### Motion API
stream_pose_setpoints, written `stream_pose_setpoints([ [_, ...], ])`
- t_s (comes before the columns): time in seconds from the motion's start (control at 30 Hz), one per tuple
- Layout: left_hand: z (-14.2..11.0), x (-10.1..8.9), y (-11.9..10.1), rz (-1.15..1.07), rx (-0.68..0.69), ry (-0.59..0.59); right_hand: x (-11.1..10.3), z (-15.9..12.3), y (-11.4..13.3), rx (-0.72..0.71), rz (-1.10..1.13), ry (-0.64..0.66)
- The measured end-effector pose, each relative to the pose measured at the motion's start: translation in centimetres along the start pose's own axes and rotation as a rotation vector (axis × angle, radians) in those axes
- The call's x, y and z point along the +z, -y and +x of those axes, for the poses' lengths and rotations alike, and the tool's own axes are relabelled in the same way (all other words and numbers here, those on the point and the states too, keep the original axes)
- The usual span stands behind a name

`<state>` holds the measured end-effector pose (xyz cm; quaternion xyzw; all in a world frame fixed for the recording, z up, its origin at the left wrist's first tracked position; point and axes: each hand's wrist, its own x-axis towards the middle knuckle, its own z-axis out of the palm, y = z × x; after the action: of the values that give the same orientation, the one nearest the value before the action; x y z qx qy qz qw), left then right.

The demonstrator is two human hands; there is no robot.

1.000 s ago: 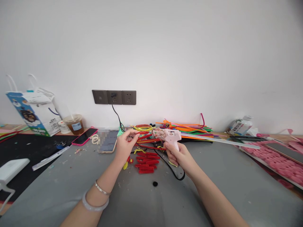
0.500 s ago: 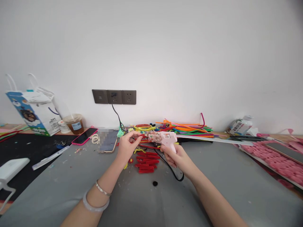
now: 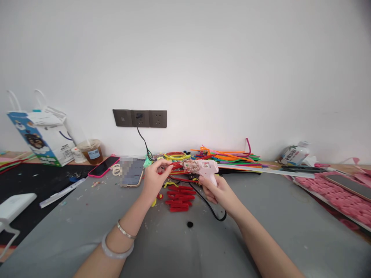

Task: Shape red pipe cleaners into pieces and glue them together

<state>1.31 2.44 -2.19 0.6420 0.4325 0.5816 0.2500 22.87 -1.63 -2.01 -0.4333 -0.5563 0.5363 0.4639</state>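
Note:
My right hand (image 3: 216, 189) is closed round the handle of a pale pink glue gun (image 3: 208, 168). Its front end, crusted with lumpy stuff, points left. Pinched in the fingertips of my left hand (image 3: 156, 175) is a red pipe cleaner piece (image 3: 175, 166), close to the gun's tip. I cannot tell whether the tip touches it. Below the hands, several folded red pipe cleaner pieces (image 3: 180, 199) lie in a stack on the grey mat (image 3: 162, 247). A small black disc (image 3: 189, 224) lies nearer to me.
Loose coloured pipe cleaners (image 3: 232, 156) pile up along the wall. A phone (image 3: 131, 173), a pink-cased phone (image 3: 104, 166) and a drink cup (image 3: 90, 151) stand or lie at the left. A black cord (image 3: 214, 216) loops below the gun. Pink padded material (image 3: 333, 193) lies right.
The glue gun in my right hand has shifted slightly right, away from my left fingers. More of the red piece shows between them.

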Motion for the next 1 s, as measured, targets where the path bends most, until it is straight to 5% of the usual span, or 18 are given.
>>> stream_pose_setpoints([
  [0.7,0.2,0.0,0.2,-0.096,0.009,-0.038,-0.3,0.4,-0.1,0.025,0.009,-0.067],
  [1.0,0.3,-0.2,0.0,-0.124,-0.007,-0.026,-2.0,-0.5,0.5,-0.072,0.072,-0.256],
])
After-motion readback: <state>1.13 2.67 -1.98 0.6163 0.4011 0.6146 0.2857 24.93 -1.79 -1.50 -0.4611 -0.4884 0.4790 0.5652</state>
